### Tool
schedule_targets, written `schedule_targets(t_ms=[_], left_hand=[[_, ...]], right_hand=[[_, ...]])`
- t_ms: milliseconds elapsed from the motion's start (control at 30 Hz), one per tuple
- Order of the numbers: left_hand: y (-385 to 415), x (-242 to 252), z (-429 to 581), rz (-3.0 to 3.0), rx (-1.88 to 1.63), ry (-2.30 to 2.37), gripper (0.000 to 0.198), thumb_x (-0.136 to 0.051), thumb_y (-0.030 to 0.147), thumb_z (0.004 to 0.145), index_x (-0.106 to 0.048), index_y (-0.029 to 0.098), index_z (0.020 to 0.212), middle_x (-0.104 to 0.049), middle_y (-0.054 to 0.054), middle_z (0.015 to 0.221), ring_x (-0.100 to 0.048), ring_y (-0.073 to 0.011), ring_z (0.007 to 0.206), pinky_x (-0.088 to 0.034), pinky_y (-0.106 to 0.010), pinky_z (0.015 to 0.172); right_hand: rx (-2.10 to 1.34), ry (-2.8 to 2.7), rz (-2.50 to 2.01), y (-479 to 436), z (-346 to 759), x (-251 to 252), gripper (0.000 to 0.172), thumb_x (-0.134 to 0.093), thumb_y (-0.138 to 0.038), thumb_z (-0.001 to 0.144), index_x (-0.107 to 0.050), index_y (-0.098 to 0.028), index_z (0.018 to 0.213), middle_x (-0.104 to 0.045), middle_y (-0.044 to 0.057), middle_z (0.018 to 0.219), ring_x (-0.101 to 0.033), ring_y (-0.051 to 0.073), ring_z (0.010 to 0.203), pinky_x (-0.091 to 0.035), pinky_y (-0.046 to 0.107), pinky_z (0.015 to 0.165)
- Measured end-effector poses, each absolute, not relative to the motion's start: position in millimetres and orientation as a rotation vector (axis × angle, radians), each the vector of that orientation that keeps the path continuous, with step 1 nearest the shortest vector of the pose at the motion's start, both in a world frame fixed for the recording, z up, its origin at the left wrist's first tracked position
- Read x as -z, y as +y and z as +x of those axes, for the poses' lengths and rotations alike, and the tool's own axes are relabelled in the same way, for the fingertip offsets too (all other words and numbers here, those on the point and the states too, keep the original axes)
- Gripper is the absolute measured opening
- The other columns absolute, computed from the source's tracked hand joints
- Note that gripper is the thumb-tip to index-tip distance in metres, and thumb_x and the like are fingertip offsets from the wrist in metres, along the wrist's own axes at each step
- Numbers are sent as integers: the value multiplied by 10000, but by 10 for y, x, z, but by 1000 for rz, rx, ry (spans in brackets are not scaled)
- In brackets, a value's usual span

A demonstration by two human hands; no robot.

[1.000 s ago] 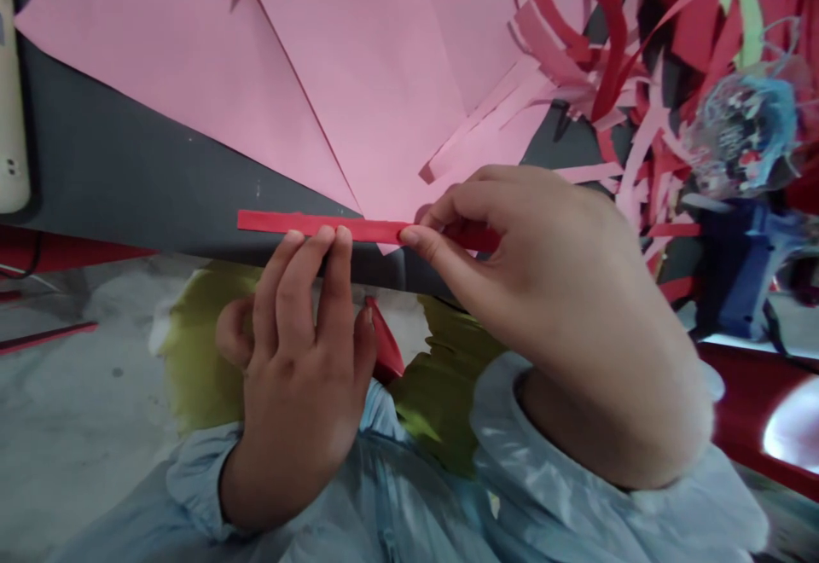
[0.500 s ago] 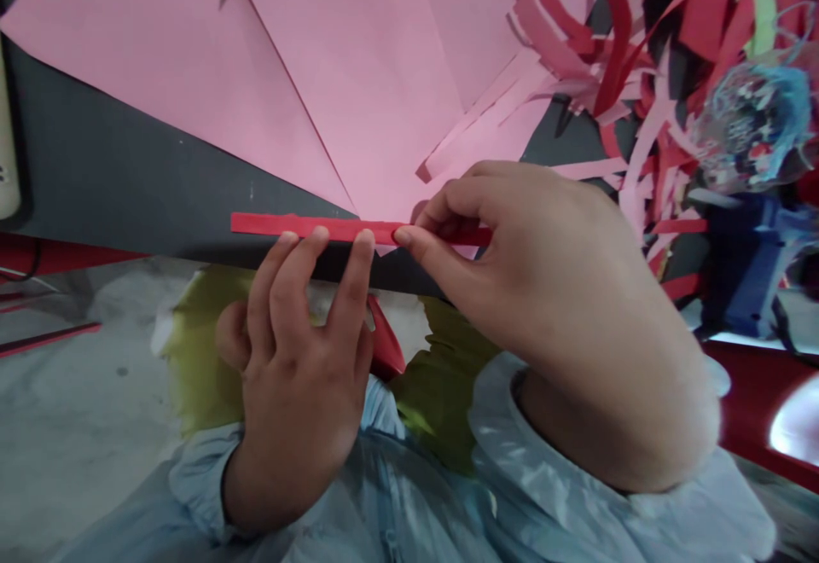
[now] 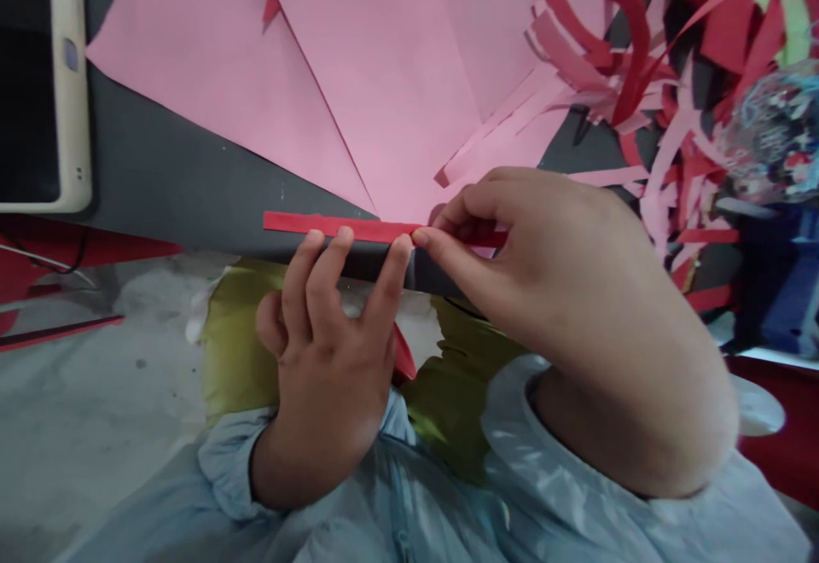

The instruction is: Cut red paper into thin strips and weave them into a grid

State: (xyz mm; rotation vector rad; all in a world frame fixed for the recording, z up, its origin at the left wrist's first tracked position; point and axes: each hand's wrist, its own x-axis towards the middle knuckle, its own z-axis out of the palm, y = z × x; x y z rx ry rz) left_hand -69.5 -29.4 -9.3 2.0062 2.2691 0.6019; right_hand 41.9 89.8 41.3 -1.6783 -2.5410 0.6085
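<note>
Just beyond your left hand [image 3: 329, 384], the red strip [image 3: 342, 227] lies crosswise near the table [image 3: 179, 153] edge, its long axis running left to right toward your right hand [image 3: 566, 290]. Your right thumb and finger pinch it; your left grasps nothing, spread fingertips touching its near edge, index beside that pinch. Farther off, pink paper [image 3: 397, 77] spreads ahead, with scraps [image 3: 665, 136] beyond your right hand.

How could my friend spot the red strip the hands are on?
Big pink sheets lie on the dark tabletop. Near the tabletop's closest edge, the right hand pinches a red strip, with the left hand at it too. Unlike the jumbled scraps on the right, it looks straight.
</note>
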Motion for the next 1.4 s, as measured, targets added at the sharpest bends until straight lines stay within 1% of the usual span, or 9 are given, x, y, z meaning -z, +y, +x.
schedule_targets(t_ms=[233,400,500,633,800,967,1067,1233,1400], left_hand=[[-300,78,-713,1986,-570,2238,581,-626,167,845,-534,312,1400,-499,-151,1442,-434,-324,1378,-333,-494,1070],[-288,66,-730,1933,-668,2251,557,-592,193,852,-519,137,1401,-562,-183,1390,-470,-307,1349,-315,-452,1115],[-277,58,-737,1937,-695,2242,558,-576,209,857,-507,88,1397,-573,-187,1389,-469,-306,1348,-296,-442,1140],[-266,62,-734,2021,-663,2213,547,-584,232,864,-518,77,1384,-581,-185,1396,-482,-306,1343,-286,-429,1135],[-250,75,-699,2152,-614,2069,520,-565,248,885,-532,60,1368,-600,-189,1374,-516,-289,1310,-328,-404,1091],[-225,83,-651,2119,-616,2118,552,-582,265,887,-510,61,1395,-583,-189,1393,-510,-284,1325,-301,-378,1115],[-214,87,-633,2101,-639,2124,551,-587,251,883,-511,66,1397,-585,-185,1390,-506,-281,1335,-294,-363,1124],[-203,89,-622,2081,-655,2139,545,-592,254,885,-516,100,1402,-580,-167,1400,-508,-288,1334,-302,-374,1125],[-199,79,-623,2080,-616,2145,557,-604,261,888,-508,98,1412,-569,-180,1405,-504,-302,1332,-299,-391,1129]], right_hand=[[-625,-2539,-1656,895,440,-407,141,-640,-226,828,-636,-212,687,-694,61,748,-618,231,686,-377,346,622],[-598,-2562,-1647,890,450,-409,122,-660,-228,822,-655,-212,701,-698,61,758,-624,241,726,-368,346,626],[-587,-2553,-1655,888,445,-413,115,-662,-226,818,-664,-208,704,-703,57,766,-631,246,745,-376,348,633],[-584,-2545,-1666,888,430,-415,130,-639,-226,832,-663,-207,706,-709,61,777,-639,254,761,-387,355,641],[-593,-2562,-1650,891,447,-412,160,-643,-238,847,-643,-217,689,-690,65,775,-642,258,768,-422,363,659],[-633,-2577,-1641,898,570,-436,137,-630,-195,845,-646,-240,717,-689,59,802,-647,269,808,-443,370,664],[-644,-2563,-1666,912,674,-446,151,-629,-220,848,-647,-246,700,-686,56,784,-646,273,793,-444,382,659],[-636,-2510,-1674,931,776,-435,168,-600,-258,864,-658,-248,706,-702,63,792,-658,285,795,-453,408,697],[-651,-2490,-1767,932,749,-430,149,-608,-261,847,-647,-238,704,-704,71,797,-657,298,813,-448,407,676]])
